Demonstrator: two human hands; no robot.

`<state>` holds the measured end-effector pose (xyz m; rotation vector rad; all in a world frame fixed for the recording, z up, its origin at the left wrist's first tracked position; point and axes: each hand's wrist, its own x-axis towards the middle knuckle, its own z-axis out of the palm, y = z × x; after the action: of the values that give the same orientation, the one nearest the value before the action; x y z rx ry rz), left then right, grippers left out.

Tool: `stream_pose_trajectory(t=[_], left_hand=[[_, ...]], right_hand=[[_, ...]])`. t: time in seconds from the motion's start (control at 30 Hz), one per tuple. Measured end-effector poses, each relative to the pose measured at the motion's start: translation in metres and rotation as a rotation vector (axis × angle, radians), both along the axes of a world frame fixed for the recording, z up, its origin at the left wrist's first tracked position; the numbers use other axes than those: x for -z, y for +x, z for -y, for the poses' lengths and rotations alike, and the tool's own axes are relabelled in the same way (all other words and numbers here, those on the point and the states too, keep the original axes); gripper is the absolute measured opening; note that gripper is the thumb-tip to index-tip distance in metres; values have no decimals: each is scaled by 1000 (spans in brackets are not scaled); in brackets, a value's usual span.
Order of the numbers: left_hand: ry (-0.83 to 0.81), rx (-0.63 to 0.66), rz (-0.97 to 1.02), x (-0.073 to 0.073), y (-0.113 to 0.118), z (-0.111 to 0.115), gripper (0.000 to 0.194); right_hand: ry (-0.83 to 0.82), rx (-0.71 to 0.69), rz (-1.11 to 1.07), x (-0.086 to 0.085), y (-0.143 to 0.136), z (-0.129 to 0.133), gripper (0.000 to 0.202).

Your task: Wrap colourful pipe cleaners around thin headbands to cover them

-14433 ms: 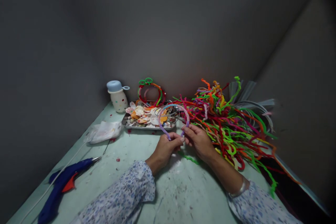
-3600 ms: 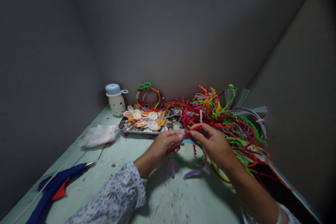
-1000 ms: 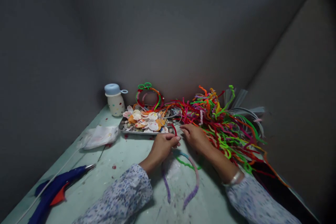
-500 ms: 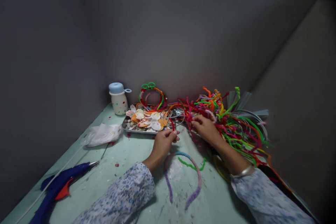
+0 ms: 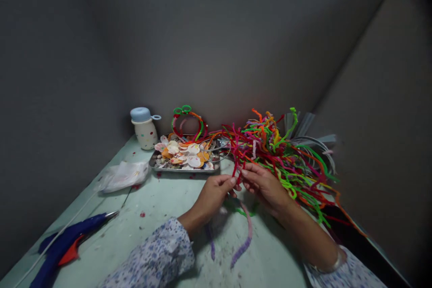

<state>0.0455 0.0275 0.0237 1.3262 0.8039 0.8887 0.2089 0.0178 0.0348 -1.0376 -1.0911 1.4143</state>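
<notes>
My left hand (image 5: 213, 194) pinches a short red pipe cleaner (image 5: 234, 171) between thumb and fingertips. Close beside it, my right hand (image 5: 265, 184) is closed on another red pipe cleaner (image 5: 244, 166), its fingers nearly meeting those of the left. Under the hands lies a headband (image 5: 249, 229) wrapped in pink and purple fuzzy material, its top covered by my fingers. A bent green pipe cleaner (image 5: 240, 211) shows partly behind it. Past my right hand spreads a tangled heap of coloured pipe cleaners (image 5: 270, 144).
A metal tray (image 5: 189, 171) holds petal-shaped pieces and beads, with wrapped headbands (image 5: 204, 126) at its back. To the left are a bottle with a blue lid (image 5: 145, 131), a plastic bag (image 5: 123, 175) and a blue glue gun (image 5: 72, 236) with a cord. Grey walls enclose the table.
My right hand has come away from the heap toward my left hand, bringing a red pipe cleaner. Both hands now meet over the headband. The view has shifted slightly.
</notes>
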Motion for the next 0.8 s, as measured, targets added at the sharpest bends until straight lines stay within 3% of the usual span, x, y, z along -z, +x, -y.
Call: stream_pose_trajectory(t=[0.17,0.27,0.4,0.47,0.6,0.8], left_hand=[[-37,11,-32,1,2,1,31],[-46,2,-58,1,0,0,28],[-16,13,-39,-3,-3,-1,24],[-21,14,-29,-7,-4,-1,21],[4,6,-40,-13,-5,-2,17],[81,0,-53,-10,-6,-5,22]], right_hand=[[77,100,170,8,3,3,26],[338,208,461,5,8,4,27],[765,175,927,4,13,5,26],[878,171,1076,6,14,5,24],[893,165,1141,6,13,5,17],[701,84,1009,-2,11,5,12]])
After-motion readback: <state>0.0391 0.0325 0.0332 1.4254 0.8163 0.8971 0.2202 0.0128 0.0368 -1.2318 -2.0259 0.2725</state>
